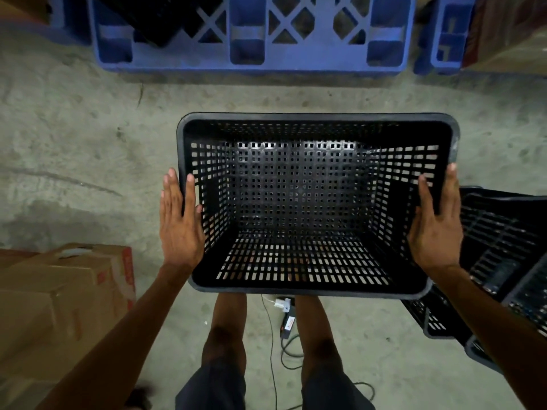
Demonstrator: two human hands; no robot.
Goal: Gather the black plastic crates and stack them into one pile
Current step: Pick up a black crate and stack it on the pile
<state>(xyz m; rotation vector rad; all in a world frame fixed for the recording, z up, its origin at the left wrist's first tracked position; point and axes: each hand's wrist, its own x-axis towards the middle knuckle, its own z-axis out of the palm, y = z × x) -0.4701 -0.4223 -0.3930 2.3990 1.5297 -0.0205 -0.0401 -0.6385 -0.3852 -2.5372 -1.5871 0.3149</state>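
From my head camera, I have the black crate (296, 196) between my two hands, off the concrete floor (88, 143), its open top facing me and nothing inside it. My left hand (180, 220) lies flat against the crate's left short side, fingers straight, pressing rather than curling. My right hand (436, 223) does the same on the crate's right short side, fingers stretched along the rim. Just right of the crate, behind my right forearm, more black crates (503, 247) lie tilted together. Beyond the crate's far edge stands a blue pallet (248, 39). Left of the crate's near corner sits a cardboard box (59, 291). Below the crate's near rim, between my legs, a small device with a cable (285, 315) lies on the floor.
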